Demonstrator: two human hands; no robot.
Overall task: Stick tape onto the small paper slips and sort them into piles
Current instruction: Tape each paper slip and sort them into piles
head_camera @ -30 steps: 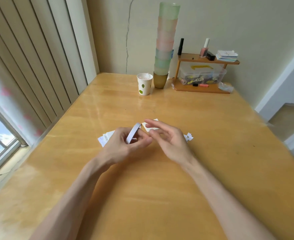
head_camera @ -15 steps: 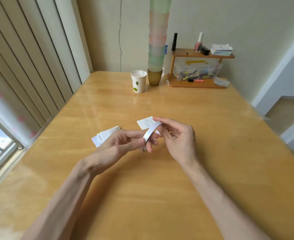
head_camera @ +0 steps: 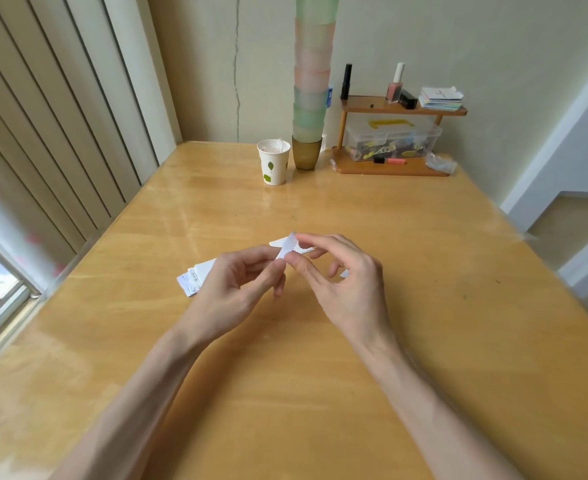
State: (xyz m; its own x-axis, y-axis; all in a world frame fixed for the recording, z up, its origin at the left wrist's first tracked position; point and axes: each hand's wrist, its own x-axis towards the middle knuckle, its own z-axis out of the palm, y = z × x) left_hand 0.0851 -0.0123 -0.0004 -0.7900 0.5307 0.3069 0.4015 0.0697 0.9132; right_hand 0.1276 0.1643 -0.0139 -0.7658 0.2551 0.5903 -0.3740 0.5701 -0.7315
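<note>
Above the middle of the glossy yellow wooden surface (head_camera: 285, 393), the person's left hand (head_camera: 232, 289) and right hand (head_camera: 348, 285) are hovering together, with the fingers (head_camera: 303, 268) of both pinching a short white strip (head_camera: 287, 247) clear of the wood. A small pile of white paper slips (head_camera: 190, 280) is lying just beyond the left hand. One printed white slip (head_camera: 304, 250) is lying behind the strip.

No wording can be read; the paper slips (head_camera: 192, 279) on the table (head_camera: 424, 220), nearer the viewer than the paper cup (head_camera: 273, 161), carry small dark print too fine to make out; the cup shows only a green leaf mark.
</note>
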